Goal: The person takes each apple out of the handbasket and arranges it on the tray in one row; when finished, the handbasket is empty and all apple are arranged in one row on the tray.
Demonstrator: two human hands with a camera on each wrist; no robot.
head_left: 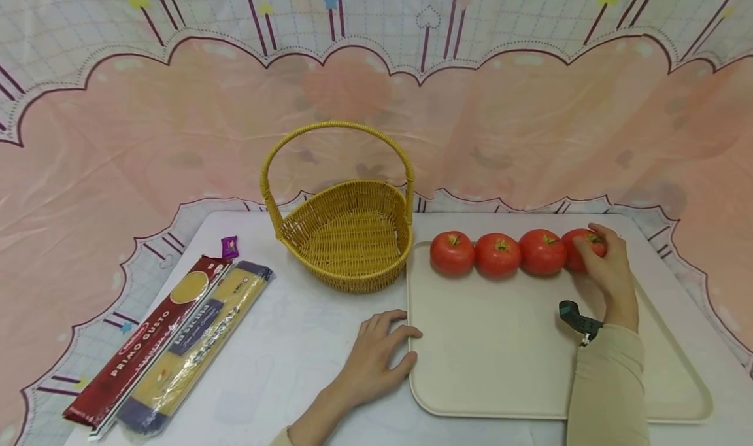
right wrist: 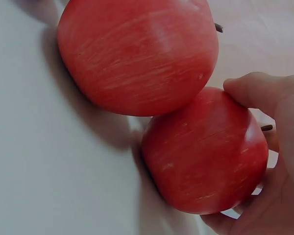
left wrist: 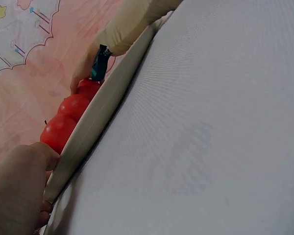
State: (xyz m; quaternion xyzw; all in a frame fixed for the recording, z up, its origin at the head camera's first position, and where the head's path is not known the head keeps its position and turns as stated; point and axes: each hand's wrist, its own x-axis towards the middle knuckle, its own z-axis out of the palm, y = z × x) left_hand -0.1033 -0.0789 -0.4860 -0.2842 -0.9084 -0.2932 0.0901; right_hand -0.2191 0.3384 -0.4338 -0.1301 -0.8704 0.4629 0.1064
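Several red apples (head_left: pixel 498 256) stand in a row along the far edge of the beige tray (head_left: pixel 488 341). My right hand (head_left: pixel 612 269) grips the rightmost apple (right wrist: pixel 206 156), thumb on one side and fingers around the other. That apple touches its neighbour (right wrist: pixel 137 54), and its stem points toward my palm in the right wrist view. At the tray's left edge, my left hand (head_left: pixel 373 361) rests with relaxed fingers, the thumb and forefinger by the rim. From the left wrist view, I cannot tell how firmly it touches the tray.
A yellow wicker basket (head_left: pixel 353 279) with a tall handle stands left of the tray. Two spaghetti packs, one red (head_left: pixel 147 341) and one yellow-blue (head_left: pixel 197 348), lie at the table's left. Behind them is a small purple wrapped sweet (head_left: pixel 230 246). A patterned cloth hangs behind.
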